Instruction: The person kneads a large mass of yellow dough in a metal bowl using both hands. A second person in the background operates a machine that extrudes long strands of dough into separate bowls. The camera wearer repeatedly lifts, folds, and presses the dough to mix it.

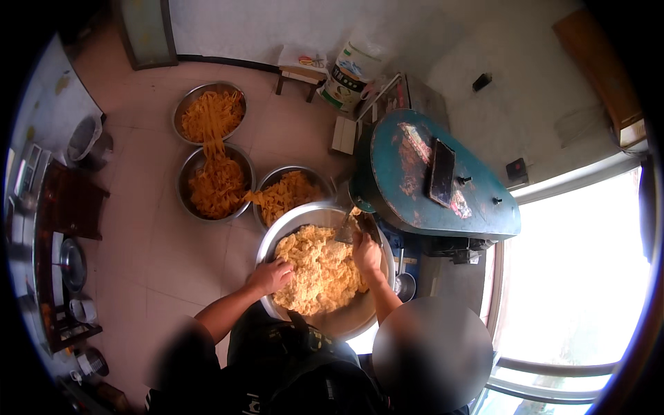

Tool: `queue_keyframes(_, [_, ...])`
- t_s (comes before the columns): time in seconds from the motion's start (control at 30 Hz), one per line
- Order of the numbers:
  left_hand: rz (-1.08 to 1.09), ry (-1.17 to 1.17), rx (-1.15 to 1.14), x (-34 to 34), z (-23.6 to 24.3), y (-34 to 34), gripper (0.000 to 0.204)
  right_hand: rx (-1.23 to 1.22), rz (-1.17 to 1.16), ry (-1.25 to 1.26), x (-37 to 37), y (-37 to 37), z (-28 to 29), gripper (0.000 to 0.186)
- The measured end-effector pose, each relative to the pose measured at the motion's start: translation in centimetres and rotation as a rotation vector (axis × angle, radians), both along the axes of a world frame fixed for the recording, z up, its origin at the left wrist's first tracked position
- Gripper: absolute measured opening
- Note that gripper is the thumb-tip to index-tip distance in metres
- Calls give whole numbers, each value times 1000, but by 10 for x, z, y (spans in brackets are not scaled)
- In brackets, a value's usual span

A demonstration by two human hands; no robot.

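A large metal basin (263,253) in front of me holds a heap of crumbly yellow dough (318,266). My left hand (272,277) reaches over the basin's left side, its bent fingers gripping the edge of the dough. At the basin's right side, my right hand (366,253) is closed around what looks like a metal scraper (344,234); its grip is partly hidden. The scraper's flat blade points away from me at the far edge of the heap. Just beyond that hand stands a blue-green machine (398,183), its lower end close to the basin.
Three metal bowls of orange-yellow dough strips stand beyond the basin: a far bowl (178,129), a middle bowl (181,187) and a near bowl (261,216). A phone (441,171) lies on the machine. A ladle (405,286) is right of the basin; a sack (351,75) stands by the wall.
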State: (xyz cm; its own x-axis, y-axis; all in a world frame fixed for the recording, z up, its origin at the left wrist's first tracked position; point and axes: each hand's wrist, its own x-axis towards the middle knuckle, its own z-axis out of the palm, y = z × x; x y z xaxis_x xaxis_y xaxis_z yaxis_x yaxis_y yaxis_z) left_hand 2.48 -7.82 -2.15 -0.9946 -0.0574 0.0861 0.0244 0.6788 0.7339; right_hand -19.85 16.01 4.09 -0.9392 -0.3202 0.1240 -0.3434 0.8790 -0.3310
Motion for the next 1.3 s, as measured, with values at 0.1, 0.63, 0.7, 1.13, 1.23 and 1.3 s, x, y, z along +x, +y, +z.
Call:
queue_keyframes(0.1, [-32,-42,0,3,1,7,16,151,-50,-97,-16,8,-11,42])
queue_keyframes(0.63, [4,-52,0,-6,5,3,15,125,-85,-116,-11,6,-9,40])
queue_keyframes(0.7, [-17,-54,-5,0,2,5,15,122,-57,-143,-25,2,-8,42])
queue_keyframes(1.13, [-39,-7,15,-7,-1,10,24,102,-23,-195,-35,7,-2,38])
queue_keyframes(1.23, [-46,-30,25,-4,14,9,28,96,38,-102,-22,13,-15,34])
queue_keyframes(1.3, [-94,-99,11,-9,25,11,29,90,125,-17,-31,10,-17,29])
